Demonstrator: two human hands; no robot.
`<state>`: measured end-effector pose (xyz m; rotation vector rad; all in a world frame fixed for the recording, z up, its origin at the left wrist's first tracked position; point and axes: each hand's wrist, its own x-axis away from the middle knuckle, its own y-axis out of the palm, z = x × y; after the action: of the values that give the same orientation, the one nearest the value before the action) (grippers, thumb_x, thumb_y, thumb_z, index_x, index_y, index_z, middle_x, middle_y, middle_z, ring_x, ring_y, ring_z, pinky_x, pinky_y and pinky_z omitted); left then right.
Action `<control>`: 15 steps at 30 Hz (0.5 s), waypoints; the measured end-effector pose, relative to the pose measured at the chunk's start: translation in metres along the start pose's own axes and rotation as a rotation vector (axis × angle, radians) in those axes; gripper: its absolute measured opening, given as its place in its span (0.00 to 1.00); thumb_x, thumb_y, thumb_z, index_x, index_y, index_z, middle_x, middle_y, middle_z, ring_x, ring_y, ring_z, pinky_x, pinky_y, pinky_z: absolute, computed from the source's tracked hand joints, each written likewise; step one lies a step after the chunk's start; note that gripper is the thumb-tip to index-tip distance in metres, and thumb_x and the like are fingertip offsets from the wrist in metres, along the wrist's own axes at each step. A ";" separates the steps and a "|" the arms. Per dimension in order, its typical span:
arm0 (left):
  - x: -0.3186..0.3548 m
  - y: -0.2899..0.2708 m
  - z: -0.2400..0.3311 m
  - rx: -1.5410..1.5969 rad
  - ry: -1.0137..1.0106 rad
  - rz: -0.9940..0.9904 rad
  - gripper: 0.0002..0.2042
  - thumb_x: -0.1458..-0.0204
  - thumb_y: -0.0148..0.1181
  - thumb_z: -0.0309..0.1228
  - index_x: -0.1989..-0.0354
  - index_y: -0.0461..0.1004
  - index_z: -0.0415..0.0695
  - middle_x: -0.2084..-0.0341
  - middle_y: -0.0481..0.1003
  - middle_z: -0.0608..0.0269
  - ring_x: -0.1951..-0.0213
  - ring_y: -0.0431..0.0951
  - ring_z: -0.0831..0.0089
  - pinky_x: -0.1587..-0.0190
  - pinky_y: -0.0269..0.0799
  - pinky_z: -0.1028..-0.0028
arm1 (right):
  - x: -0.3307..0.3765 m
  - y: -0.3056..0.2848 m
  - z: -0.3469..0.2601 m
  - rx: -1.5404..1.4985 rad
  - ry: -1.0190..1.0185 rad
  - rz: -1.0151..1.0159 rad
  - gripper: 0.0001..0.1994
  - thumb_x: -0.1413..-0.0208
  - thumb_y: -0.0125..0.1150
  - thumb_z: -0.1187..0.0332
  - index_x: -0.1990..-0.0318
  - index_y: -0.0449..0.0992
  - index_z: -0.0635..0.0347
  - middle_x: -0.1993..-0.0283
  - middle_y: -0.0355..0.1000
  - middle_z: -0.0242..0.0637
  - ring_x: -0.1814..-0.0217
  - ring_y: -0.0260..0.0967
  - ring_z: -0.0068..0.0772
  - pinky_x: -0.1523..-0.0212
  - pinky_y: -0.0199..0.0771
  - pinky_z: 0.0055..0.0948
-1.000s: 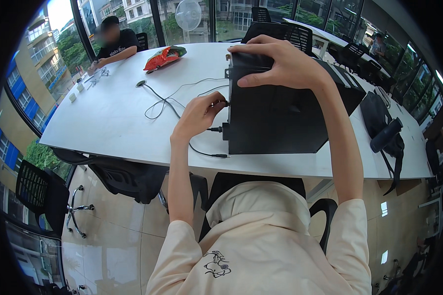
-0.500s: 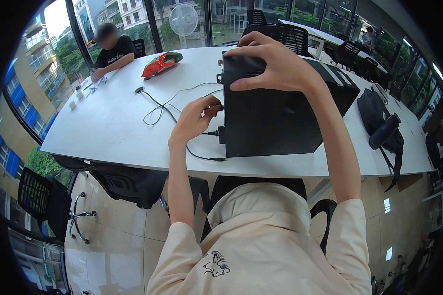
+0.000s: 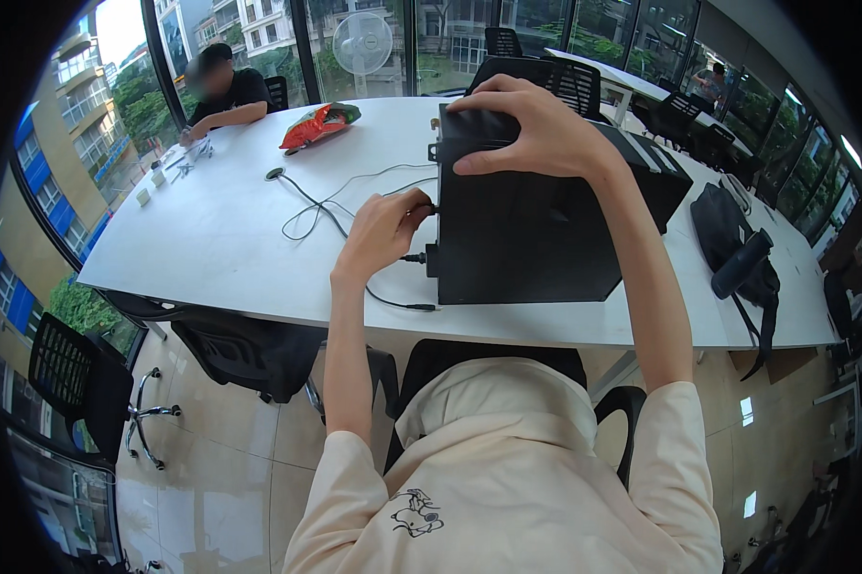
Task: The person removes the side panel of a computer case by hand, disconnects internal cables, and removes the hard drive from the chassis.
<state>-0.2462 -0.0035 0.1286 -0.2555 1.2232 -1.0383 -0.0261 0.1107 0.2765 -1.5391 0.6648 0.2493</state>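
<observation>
A black computer case [image 3: 526, 239] lies on the white table in front of me, its connector side facing left. My left hand [image 3: 388, 227] is closed in a pinch on a small dark cable plug [image 3: 434, 209], right at that side. The fingers mostly cover the plug, so I cannot tell whether it sits in a socket. My right hand [image 3: 536, 124] rests on the far left part of the case, thumb and fingers spread apart. Just nearer than my left hand, a black power plug [image 3: 416, 257] meets the case. A loose cable end [image 3: 421, 307] lies near the table's front edge.
Thin cables run from a round table grommet [image 3: 275, 174]. Beyond them lies a red and green snack bag [image 3: 321, 126]. At the far left a person [image 3: 225, 96] sits with small items. A black backpack [image 3: 737, 239] with a dark bottle [image 3: 742, 264] is on the right.
The view has shifted slightly. Both my hands keep their places at the case, the left still pinching the plug. The seated person's head and arm have moved a little.
</observation>
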 end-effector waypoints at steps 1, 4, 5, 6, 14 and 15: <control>0.000 -0.004 -0.002 -0.007 -0.034 -0.044 0.05 0.39 0.58 0.26 0.59 0.78 0.39 0.69 0.82 0.48 0.65 0.80 0.46 0.61 0.73 0.58 | 0.000 0.001 0.000 -0.004 0.000 -0.002 0.40 0.61 0.78 0.36 0.42 0.83 0.50 0.40 0.73 0.45 0.37 0.71 0.48 0.36 0.73 0.43; 0.018 -0.027 -0.044 -0.109 -0.143 0.261 0.05 0.37 0.58 0.27 0.60 0.77 0.39 0.70 0.82 0.49 0.68 0.82 0.52 0.63 0.73 0.62 | 0.001 0.000 0.000 0.007 0.015 0.000 0.40 0.61 0.77 0.35 0.42 0.83 0.50 0.40 0.73 0.45 0.36 0.71 0.47 0.36 0.74 0.43; 0.028 -0.042 -0.052 -0.077 -0.217 0.295 0.06 0.36 0.57 0.28 0.59 0.77 0.39 0.71 0.81 0.51 0.69 0.81 0.56 0.64 0.73 0.64 | 0.000 0.002 0.000 0.014 0.022 -0.002 0.41 0.61 0.77 0.34 0.42 0.83 0.49 0.40 0.73 0.44 0.37 0.72 0.47 0.36 0.74 0.43; 0.038 -0.055 -0.057 -0.043 -0.292 0.330 0.06 0.35 0.57 0.29 0.59 0.77 0.39 0.72 0.81 0.52 0.71 0.81 0.60 0.64 0.73 0.66 | -0.001 0.003 -0.001 0.011 0.024 -0.002 0.41 0.61 0.77 0.34 0.42 0.83 0.49 0.40 0.73 0.44 0.37 0.72 0.47 0.36 0.74 0.43; 0.032 -0.015 -0.086 -0.039 -0.341 -0.034 0.11 0.39 0.61 0.28 0.50 0.80 0.40 0.64 0.81 0.56 0.61 0.81 0.65 0.55 0.75 0.67 | -0.003 0.005 0.003 -0.004 0.015 -0.017 0.41 0.62 0.78 0.33 0.41 0.82 0.47 0.40 0.72 0.40 0.37 0.72 0.46 0.38 0.75 0.42; 0.036 -0.008 -0.089 -0.036 -0.346 -0.029 0.11 0.39 0.61 0.28 0.50 0.80 0.40 0.64 0.81 0.56 0.61 0.81 0.65 0.55 0.75 0.67 | -0.003 0.006 0.003 -0.002 0.010 -0.024 0.41 0.62 0.78 0.33 0.41 0.82 0.47 0.40 0.72 0.40 0.37 0.72 0.46 0.38 0.75 0.42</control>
<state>-0.3275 -0.0045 0.0772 -0.4623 0.9274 -0.9509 -0.0308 0.1145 0.2728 -1.5506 0.6540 0.2247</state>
